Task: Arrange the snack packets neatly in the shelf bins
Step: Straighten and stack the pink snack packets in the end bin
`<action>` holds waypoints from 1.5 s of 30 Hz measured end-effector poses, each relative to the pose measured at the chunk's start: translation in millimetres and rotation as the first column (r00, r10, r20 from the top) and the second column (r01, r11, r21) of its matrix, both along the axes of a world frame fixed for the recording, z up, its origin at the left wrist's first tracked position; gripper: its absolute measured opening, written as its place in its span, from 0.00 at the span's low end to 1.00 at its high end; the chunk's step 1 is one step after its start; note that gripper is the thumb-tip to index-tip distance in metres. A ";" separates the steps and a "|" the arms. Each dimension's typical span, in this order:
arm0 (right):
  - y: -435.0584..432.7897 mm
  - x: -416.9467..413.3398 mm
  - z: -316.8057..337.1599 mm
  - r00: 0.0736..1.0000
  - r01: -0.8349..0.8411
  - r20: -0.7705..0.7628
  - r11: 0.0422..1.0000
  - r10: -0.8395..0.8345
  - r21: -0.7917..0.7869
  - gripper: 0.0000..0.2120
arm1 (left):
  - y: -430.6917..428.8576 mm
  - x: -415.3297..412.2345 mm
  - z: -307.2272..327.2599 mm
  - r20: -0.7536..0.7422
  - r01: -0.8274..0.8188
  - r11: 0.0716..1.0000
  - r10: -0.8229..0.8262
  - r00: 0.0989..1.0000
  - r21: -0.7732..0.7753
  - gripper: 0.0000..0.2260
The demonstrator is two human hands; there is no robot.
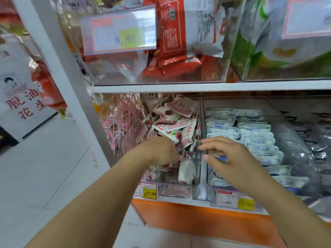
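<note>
A clear plastic bin (198, 179) on the lower shelf holds a loose heap of pink-and-white snack packets (172, 120). My left hand (159, 151) reaches into that bin, its fingers closed among the packets at the front of the heap. My right hand (227, 154) hovers at the divider between this bin and the neighbouring one, its thumb and fingers pinching the edge of a small dark-tinted packet (197, 145). The neighbouring bin (208, 181) holds blue-and-white packets (254, 133) lined up in two neat rows.
A white shelf board (197, 87) runs just above the bins; the upper bin holds red-orange packets (172, 65) behind a price label (120, 29). Further right lie silvery dark packets (308, 140). Price tags (147, 191) hang on the orange shelf front. A white upright post (71, 77) stands left.
</note>
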State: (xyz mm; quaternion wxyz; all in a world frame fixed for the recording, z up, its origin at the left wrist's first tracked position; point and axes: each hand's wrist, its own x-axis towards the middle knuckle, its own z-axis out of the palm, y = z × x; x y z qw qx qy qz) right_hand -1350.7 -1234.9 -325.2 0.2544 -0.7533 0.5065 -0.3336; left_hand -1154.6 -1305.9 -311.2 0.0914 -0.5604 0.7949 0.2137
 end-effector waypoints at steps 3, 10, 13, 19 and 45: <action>0.6 -1.8 0.2 1.000 -0.013 0.021 1.000 0.013 0.008 0.12 | -0.6 -18.1 -17.6 0.192 -0.067 0.998 0.062 0.979 0.019 0.22; 5.1 -1.8 4.1 0.997 0.049 0.054 0.999 -0.049 -0.005 0.10 | 19.5 -15.0 -8.5 -0.162 -0.241 0.968 0.250 0.955 0.074 0.16; 9.6 -1.8 10.5 0.968 0.139 0.209 0.990 -0.137 0.006 0.10 | 33.1 -7.0 7.7 -0.420 -0.327 0.935 0.353 0.836 0.136 0.11; 12.5 5.2 15.7 0.923 0.111 0.350 0.980 -0.163 0.165 0.07 | 51.5 -4.2 21.7 -0.703 -0.327 0.900 0.431 0.566 0.288 0.08; 4.1 -12.8 10.5 0.616 0.147 0.689 0.915 -0.381 0.375 0.10 | 33.7 -4.8 16.4 -0.644 -0.368 0.928 0.249 0.723 -0.054 0.04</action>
